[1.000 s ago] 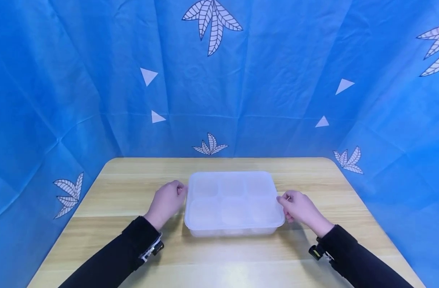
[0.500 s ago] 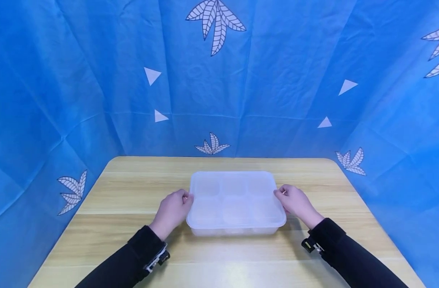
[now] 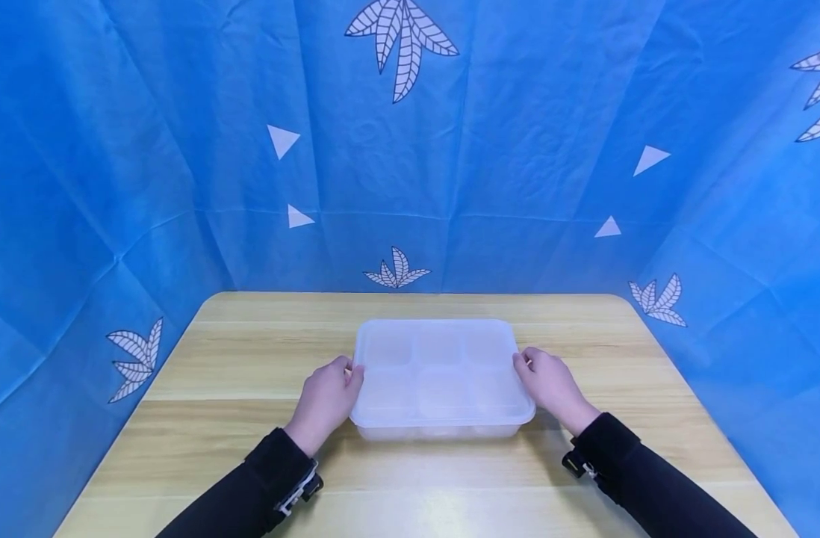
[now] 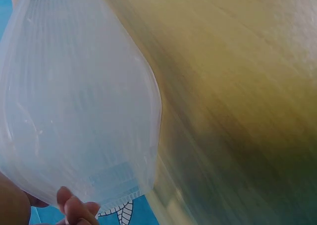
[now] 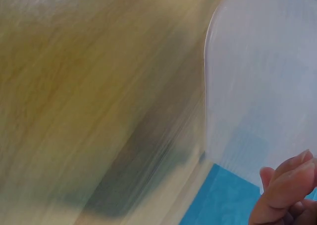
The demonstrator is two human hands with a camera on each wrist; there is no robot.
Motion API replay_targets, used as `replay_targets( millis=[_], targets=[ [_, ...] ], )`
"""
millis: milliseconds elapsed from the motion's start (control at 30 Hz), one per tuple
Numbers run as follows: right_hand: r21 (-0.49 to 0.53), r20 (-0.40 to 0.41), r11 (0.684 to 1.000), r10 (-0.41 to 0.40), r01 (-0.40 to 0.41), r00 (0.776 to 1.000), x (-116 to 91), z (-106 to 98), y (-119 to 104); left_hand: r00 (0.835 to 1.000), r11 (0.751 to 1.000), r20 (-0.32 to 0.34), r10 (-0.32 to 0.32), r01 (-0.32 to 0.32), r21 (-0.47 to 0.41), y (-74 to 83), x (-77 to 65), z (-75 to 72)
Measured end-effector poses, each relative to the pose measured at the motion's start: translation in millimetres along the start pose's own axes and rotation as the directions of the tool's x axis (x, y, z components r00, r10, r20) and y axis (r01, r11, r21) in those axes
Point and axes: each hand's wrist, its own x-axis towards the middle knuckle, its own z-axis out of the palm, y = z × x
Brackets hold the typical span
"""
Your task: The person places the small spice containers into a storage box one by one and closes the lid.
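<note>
A translucent white plastic box (image 3: pixel 443 366) with a flat lid stands on the table, and several compartments show faintly through the lid. My left hand (image 3: pixel 325 392) grips its left rim, thumb on top of the edge. At the opposite side my right hand (image 3: pixel 551 381) pinches the right rim in the same way. In the left wrist view, curled fingers (image 4: pixel 74 207) lie against the lower edge of the box (image 4: pixel 84 96). The right wrist view has the fingers (image 5: pixel 290 183) close to the box wall (image 5: pixel 257 86). Whether the box touches the table all round cannot be told.
The wooden table (image 3: pixel 249 321) extends around the box on all sides. A blue cloth (image 3: pixel 531 112) with white leaf prints hangs behind the table and along both its sides. Each dark sleeve (image 3: pixel 249 478) has a small camera strapped at the wrist.
Both hands have come in from beside the box, and their thumbs now lie over its left and right rims. The box itself has hardly moved; the head view has shifted slightly.
</note>
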Motion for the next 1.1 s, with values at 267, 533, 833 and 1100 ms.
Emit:
replay_targets(
  millis=[267,533,833,1100],
  targets=[
    [-0.005,-0.003,1.0,0.001,-0.001,1.0,-0.1,0.2,-1.4,0.999,0.999,-0.041,0.029,-0.028,0.014,-1.5,-0.3,2.6],
    [-0.026,-0.015,1.0,-0.013,0.013,1.0,0.4,-0.5,-1.8,0.998,1.0,-0.05,0.028,-0.028,0.007,-1.9,0.9,4.4],
    [-0.035,-0.003,0.999,-0.022,0.021,1.0,5.2,-0.3,-0.4,1.0,1.0,-0.021,0.015,-0.015,-0.009,-1.6,2.5,2.4],
    [-0.054,-0.004,0.998,-0.033,0.033,0.999,9.3,0.3,-0.9,1.0,1.0,-0.01,0.008,-0.008,-0.008,-1.0,4.9,1.6]
  ],
)
